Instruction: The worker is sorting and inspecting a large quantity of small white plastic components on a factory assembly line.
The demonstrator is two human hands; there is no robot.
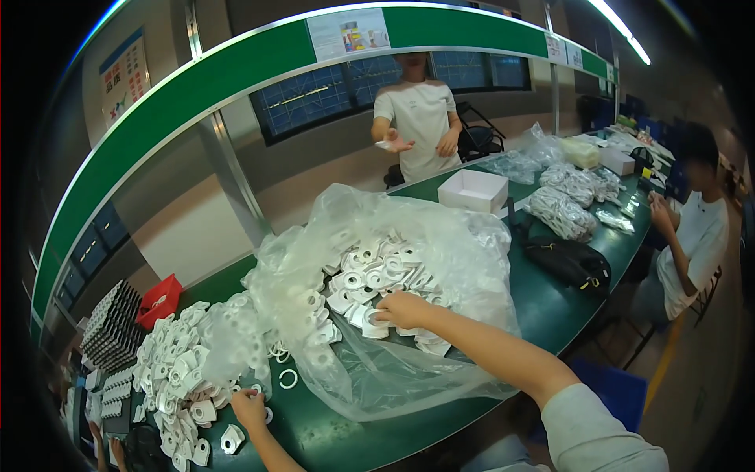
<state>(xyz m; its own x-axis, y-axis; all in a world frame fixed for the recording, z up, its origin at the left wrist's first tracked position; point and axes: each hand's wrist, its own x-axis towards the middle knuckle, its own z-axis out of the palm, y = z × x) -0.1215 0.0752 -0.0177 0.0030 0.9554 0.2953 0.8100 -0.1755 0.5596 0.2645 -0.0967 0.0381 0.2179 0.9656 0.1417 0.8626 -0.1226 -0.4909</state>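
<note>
My right hand reaches into a large clear plastic bag lying open on the green table. Its fingers are closed on a white plastic part with a round hole. Around it in the bag lies a heap of similar white parts. My left hand is low at the right edge of a second pile of white parts. Its fingers are curled together beside small white rings; what they hold, if anything, is too small to make out. A loose white ring lies between the two piles.
A red bin and stacked trays stand far left. Behind the bag are a white box, bagged white parts and a black bag. One person stands across the table; another sits at right.
</note>
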